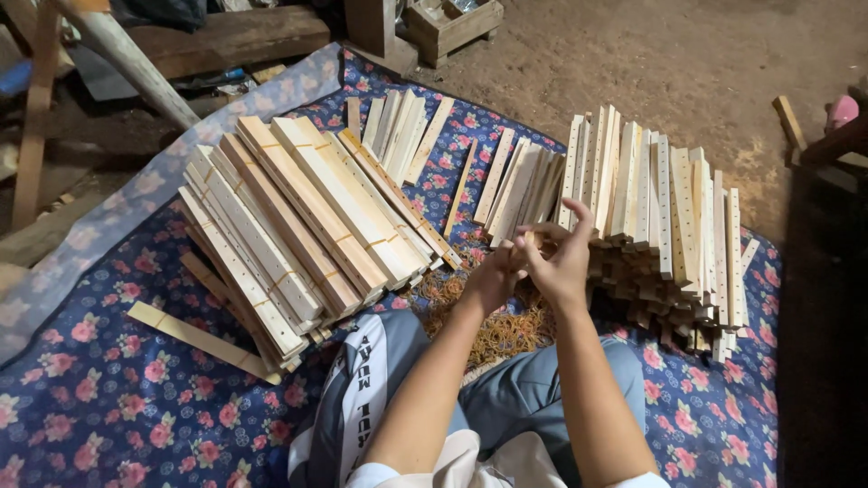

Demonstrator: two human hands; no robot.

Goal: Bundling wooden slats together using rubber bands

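Wooden slats (651,217) stack at two o'clock of the right hand (562,262) and left hand (493,280), whose fingers (533,237) pinch something too small to tell above rubber bands (493,330).

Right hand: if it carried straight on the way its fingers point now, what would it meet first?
The right hand points up and away from the body, so it would probably first meet the loose wooden slats lying on the floral cloth, though depth is unclear; the tall stack of drilled slats sits just to the right.

Around me — floral blue cloth (108,398) on the dirt floor (651,72), wooden crate (448,25) beyond it, dark timber plank (226,41), pink object (843,110) at far right.
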